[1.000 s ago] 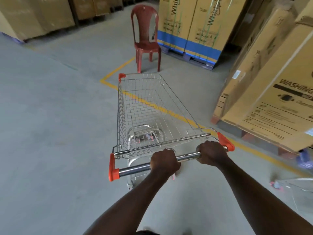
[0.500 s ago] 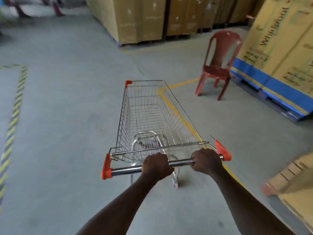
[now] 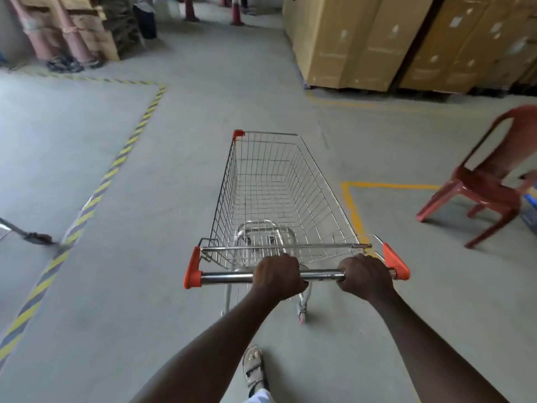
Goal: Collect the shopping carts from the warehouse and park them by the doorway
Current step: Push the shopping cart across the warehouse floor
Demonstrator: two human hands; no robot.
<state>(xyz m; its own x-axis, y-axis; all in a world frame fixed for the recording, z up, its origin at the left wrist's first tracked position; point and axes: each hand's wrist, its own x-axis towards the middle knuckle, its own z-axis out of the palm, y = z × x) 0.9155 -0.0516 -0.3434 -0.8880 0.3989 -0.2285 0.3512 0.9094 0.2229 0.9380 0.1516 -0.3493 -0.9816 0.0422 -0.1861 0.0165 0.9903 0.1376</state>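
Both hands on the handle of an empty wire shopping cart [image 3: 227, 193] on the warehouse floor [image 3: 122, 286].

The cart stands in the open aisle, its basket pointing away from the person. The left hand [image 3: 277, 276] has its fingers curled round the middle of the chrome handle bar [image 3: 229, 277]. The right hand [image 3: 364, 276] grips the bar just inside the right orange end cap [image 3: 396, 261]. One sandalled foot [image 3: 254, 367] shows below, behind the cart. A yellow floor line [image 3: 353, 210] runs just right of the basket, and beyond it, well apart, stands a red plastic chair [image 3: 488, 184]. A yellow-and-black striped line [image 3: 96, 196] crosses the floor to the left. Tall cardboard boxes [image 3: 348, 45] line the far right, and traffic cones [image 3: 236, 13] stand at the far end of the aisle.
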